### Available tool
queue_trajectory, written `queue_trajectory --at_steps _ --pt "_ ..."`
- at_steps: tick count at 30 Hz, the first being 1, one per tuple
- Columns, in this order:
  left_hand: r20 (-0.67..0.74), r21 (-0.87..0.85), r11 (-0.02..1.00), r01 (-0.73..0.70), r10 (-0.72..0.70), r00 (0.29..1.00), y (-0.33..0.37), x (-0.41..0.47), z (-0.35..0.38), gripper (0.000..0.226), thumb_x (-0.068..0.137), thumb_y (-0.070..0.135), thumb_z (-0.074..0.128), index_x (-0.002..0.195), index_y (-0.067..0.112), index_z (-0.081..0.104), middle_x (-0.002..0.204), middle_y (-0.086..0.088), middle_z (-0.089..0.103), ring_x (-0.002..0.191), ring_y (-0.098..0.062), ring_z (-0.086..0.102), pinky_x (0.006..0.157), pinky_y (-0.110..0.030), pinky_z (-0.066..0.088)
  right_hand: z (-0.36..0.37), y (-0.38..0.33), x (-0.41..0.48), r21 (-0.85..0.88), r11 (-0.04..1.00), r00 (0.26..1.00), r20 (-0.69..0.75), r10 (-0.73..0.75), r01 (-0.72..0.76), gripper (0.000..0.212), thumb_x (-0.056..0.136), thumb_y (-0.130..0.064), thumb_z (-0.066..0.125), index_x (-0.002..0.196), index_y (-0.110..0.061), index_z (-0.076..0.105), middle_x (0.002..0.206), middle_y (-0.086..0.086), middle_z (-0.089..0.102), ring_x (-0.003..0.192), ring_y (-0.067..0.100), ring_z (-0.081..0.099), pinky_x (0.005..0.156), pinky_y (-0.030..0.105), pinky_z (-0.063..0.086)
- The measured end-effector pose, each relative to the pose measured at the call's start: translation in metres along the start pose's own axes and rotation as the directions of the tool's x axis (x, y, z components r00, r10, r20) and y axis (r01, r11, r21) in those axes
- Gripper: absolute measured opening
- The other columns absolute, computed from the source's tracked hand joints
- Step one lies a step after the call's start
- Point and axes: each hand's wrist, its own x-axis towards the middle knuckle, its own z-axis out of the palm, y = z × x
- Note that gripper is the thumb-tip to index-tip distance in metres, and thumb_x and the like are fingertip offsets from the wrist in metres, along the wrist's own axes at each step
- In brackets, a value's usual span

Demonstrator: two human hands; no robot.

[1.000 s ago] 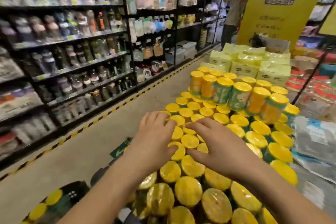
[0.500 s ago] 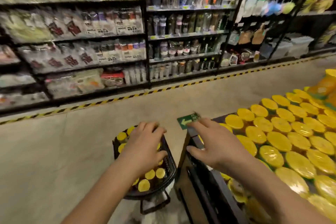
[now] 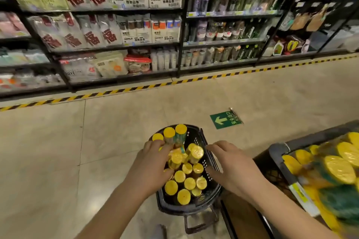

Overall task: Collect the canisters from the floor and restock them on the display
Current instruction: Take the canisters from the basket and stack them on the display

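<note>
- I see the black basket [image 3: 195, 138] on the floor [image 3: 58, 151], packed with yellow-lidded canisters [image 3: 179, 176]
- My left hand [image 3: 151, 165] is in among them, fingers on the lids; whether it grips one I cannot tell
- My right hand [image 3: 235, 169] hovers over the basket's right rim, fingers spread, holding nothing
- At right, the display [image 3: 279, 149] holds more of them, blurred

canisters [image 3: 183, 196]: yellow lids, bodies maybe amber | basket [image 3: 196, 138]: black | floor tape [image 3: 136, 89]: yellow-black stripes | floor sign [image 3: 225, 120]: green
</note>
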Motion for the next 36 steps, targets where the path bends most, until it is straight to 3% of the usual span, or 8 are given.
queue_trajectory --at_steps 3,8,17,25,29,32,36 --pt "0.047 -0.011 1.0 0.001 0.0 0.999 -0.018 0.023 0.019 0.066 0.09 0.046 0.063 0.149 0.031 0.037 0.154 0.005 0.031 0.14 -0.02 0.027 0.11 -0.035 0.037 0.026 0.003 0.022 0.002 1.0 1.0 0.013 0.022 -0.022 0.06 0.085 -0.047 0.067 0.139 -0.022 0.056 0.129 0.001 0.06 0.111 0.026 0.062 0.081 0.039 0.056" --pt "0.114 -0.008 1.0 -0.014 0.015 0.993 -0.037 0.069 0.071 0.066 0.093 0.048 0.06 0.151 0.03 0.033 0.157 0.005 0.025 0.144 -0.02 0.023 0.113 -0.034 0.034 0.075 0.033 0.055 -0.01 0.999 0.998 0.03 0.052 -0.051 0.056 0.087 -0.046 0.067 0.139 -0.027 0.054 0.13 -0.004 0.057 0.114 0.021 0.059 0.087 0.035 0.053" --pt "0.206 0.029 1.0 0.004 -0.01 0.979 -0.077 0.16 0.209 0.068 0.094 0.045 0.062 0.152 0.027 0.032 0.161 0.002 0.019 0.144 -0.024 0.025 0.113 -0.037 0.036 0.215 0.11 0.119 -0.077 0.993 0.996 0.035 0.087 -0.084 0.054 0.068 -0.038 0.086 0.115 -0.02 0.067 0.106 0.003 0.065 0.088 0.026 0.067 0.065 0.039 0.057" --pt "0.234 0.078 0.996 0.038 -0.055 0.971 -0.107 0.219 0.31 0.07 0.092 0.044 0.066 0.15 0.025 0.032 0.155 -0.004 0.022 0.139 -0.028 0.031 0.104 -0.04 0.044 0.321 0.155 0.155 -0.09 0.99 0.99 0.076 0.118 -0.111 0.046 0.069 -0.035 0.085 0.107 -0.016 0.067 0.105 0.008 0.064 0.09 0.032 0.066 0.069 0.041 0.053" --pt "0.243 0.109 0.993 0.045 -0.07 0.968 -0.113 0.24 0.336 0.076 0.09 0.04 0.069 0.153 0.025 0.029 0.154 -0.008 0.022 0.139 -0.03 0.03 0.104 -0.04 0.044 0.344 0.166 0.163 -0.095 0.988 0.986 0.103 0.134 -0.125 0.044 0.073 -0.034 0.082 0.11 -0.016 0.066 0.108 0.008 0.063 0.095 0.032 0.064 0.073 0.039 0.049" --pt "0.256 0.151 0.988 0.03 -0.069 0.964 -0.112 0.251 0.35 0.078 0.09 0.037 0.07 0.154 0.026 0.026 0.154 -0.009 0.021 0.139 -0.032 0.03 0.102 -0.041 0.045 0.353 0.17 0.163 -0.093 0.989 0.988 0.091 0.121 -0.113 0.046 0.067 -0.03 0.087 0.105 -0.014 0.068 0.101 0.01 0.064 0.088 0.033 0.065 0.068 0.038 0.049" --pt "0.266 0.211 0.977 0.023 -0.08 0.961 -0.111 0.263 0.367 0.078 0.09 0.019 0.069 0.154 0.028 0.024 0.152 -0.011 0.024 0.137 -0.034 0.031 0.096 -0.039 0.047 0.359 0.174 0.167 -0.096 0.988 0.987 0.101 0.128 -0.118 0.044 0.073 -0.033 0.082 0.11 -0.015 0.066 0.108 0.009 0.063 0.094 0.034 0.064 0.072 0.039 0.049"
